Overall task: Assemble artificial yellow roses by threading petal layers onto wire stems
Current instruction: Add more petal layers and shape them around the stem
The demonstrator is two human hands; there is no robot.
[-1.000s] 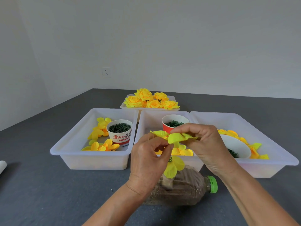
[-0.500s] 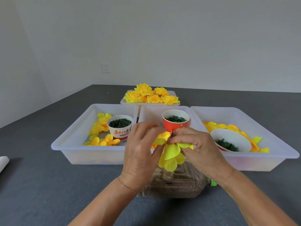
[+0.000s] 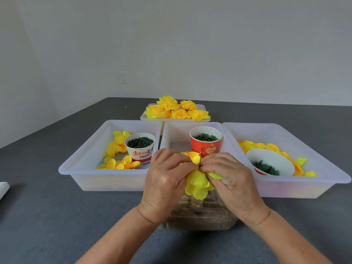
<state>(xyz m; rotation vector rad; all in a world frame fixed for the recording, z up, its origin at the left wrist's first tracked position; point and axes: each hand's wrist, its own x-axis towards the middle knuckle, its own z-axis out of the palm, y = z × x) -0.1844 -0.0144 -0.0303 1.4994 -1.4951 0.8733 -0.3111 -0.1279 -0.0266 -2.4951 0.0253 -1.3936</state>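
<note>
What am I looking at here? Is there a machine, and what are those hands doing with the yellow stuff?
There is no machine: a person wears a camera on the head, looking down at their own hands. The left hand and right hand pinch yellow petal layers around a thin dark wire stem that stands upright. Beneath lies a clear plastic bottle on its side. Behind, three white tubs hold loose petals and paper cups of small green parts. Finished yellow roses sit on a far tray.
</note>
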